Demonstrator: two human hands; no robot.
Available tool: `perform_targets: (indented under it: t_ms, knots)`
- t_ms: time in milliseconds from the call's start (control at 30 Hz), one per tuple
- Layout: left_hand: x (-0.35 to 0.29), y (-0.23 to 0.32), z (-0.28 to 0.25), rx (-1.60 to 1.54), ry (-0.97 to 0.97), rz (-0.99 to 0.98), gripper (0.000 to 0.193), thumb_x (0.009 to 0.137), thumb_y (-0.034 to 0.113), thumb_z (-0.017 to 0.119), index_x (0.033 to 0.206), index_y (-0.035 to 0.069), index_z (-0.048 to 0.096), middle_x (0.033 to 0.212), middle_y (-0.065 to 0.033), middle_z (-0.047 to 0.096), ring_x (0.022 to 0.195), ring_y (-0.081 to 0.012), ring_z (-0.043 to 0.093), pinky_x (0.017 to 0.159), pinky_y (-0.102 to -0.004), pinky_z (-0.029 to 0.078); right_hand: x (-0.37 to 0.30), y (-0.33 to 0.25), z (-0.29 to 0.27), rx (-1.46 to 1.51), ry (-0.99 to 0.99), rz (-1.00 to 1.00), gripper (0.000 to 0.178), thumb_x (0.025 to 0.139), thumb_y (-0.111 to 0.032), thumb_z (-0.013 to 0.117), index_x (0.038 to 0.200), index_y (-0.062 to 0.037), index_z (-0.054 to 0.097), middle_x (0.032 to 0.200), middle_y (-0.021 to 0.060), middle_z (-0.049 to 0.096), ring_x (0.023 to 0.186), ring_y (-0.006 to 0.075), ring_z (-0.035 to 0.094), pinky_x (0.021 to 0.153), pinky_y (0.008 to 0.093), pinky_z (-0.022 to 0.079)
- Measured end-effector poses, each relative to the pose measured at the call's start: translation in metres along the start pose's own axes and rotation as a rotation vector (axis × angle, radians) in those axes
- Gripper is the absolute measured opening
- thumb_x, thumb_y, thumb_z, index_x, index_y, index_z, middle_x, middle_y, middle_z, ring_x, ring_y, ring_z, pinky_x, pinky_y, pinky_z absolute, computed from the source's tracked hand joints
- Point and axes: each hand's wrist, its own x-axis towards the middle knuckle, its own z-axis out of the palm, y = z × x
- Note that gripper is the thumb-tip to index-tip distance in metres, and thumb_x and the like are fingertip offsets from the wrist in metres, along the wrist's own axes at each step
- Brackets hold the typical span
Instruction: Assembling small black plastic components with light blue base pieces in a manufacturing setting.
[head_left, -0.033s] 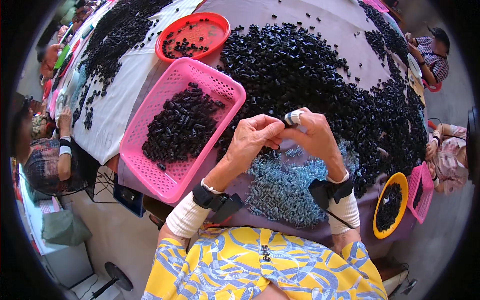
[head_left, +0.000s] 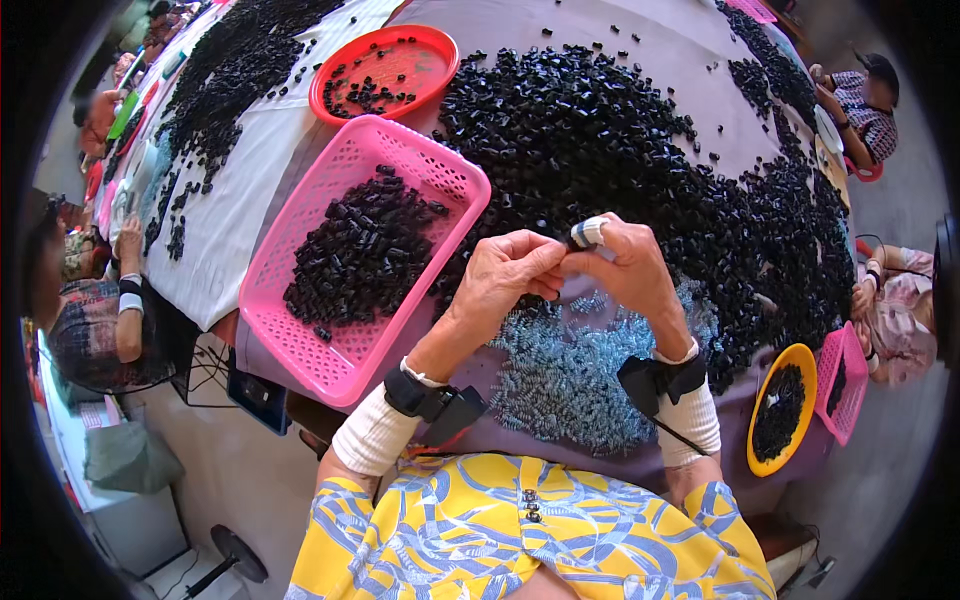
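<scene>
From where I stand, the person in the yellow and blue patterned shirt [head_left: 450, 515] has both hands brought together at the middle of the frame, over the counter [head_left: 680, 45]. The left hand [head_left: 515, 270] is pinched nearly closed, thumb against forefinger, and the right hand [head_left: 625, 265] curls in to meet it, its fingers bent and a striped white wrap [head_left: 588, 234] round one of them. A small black piece [head_left: 571, 244] sits between the fingertips of the two, mostly hidden, so I cannot make out its shape. Just below the hands, toward the lower centre, spreads a pile of pale bluish coils [head_left: 570, 390]; beyond them a great heap of black parts [head_left: 580, 130] runs from the upper centre down to the right. A pink basket [head_left: 262, 290] stands left of the hands, with more dark pieces [head_left: 360, 255] piled inside, and a red tray [head_left: 450, 60] with a few scattered bits sits touching or just behind it, at the upper left of centre. A yellow tray [head_left: 810, 380] and a smaller pink basket [head_left: 850, 400], both with black contents, are at the lower right. Co-workers sit along both edges of the frame.
</scene>
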Motion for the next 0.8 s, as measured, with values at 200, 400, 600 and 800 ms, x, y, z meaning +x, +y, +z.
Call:
perform_targets:
  t_ms: [200,400,600,800]
  knots:
    - [0.002,-0.008,-0.003,-0.132,0.023,-0.038,0.022,0.091,0.022,0.058,0.098,0.002,0.061,0.083,-0.0076,0.065,0.073,-0.0142,0.064,0.067,-0.0279,0.054,-0.012,0.013,-0.010,-0.001,0.060,0.054,0.014,0.071,-0.011,0.069,0.078,-0.0041,0.060,0.071,0.0090,0.060,0.067,0.0270,0.056,0.059,0.0367,0.044]
    - [0.001,-0.011,-0.009,-0.188,0.060,-0.021,0.022,0.092,0.021,0.056,0.102,0.002,0.060,0.086,-0.0082,0.065,0.077,-0.0154,0.064,0.069,-0.0297,0.055,-0.048,0.037,-0.001,-0.334,-0.270,-0.008,0.011,0.069,-0.004,0.063,0.079,-0.0061,0.059,0.078,0.0073,0.055,0.078,0.0256,0.054,0.070,0.0361,0.041]
    - [-0.001,-0.013,-0.009,-0.206,0.056,-0.031,0.022,0.092,0.020,0.055,0.104,0.001,0.059,0.088,-0.0088,0.065,0.078,-0.0165,0.064,0.070,-0.0305,0.055,-0.047,0.036,0.012,-0.487,-0.207,-0.069,0.010,0.069,-0.004,0.062,0.078,-0.0061,0.056,0.080,0.0079,0.054,0.082,0.0241,0.053,0.075,0.0362,0.040]
    - [-0.002,-0.012,-0.009,-0.234,0.032,-0.041,0.023,0.093,0.020,0.054,0.106,0.001,0.059,0.088,-0.0091,0.065,0.079,-0.0166,0.064,0.071,-0.0305,0.055,-0.043,0.043,0.004,-0.528,-0.103,0.006,0.006,0.075,-0.006,0.058,0.080,-0.0041,0.058,0.077,0.0099,0.056,0.079,0.0263,0.056,0.075,0.0371,0.041]
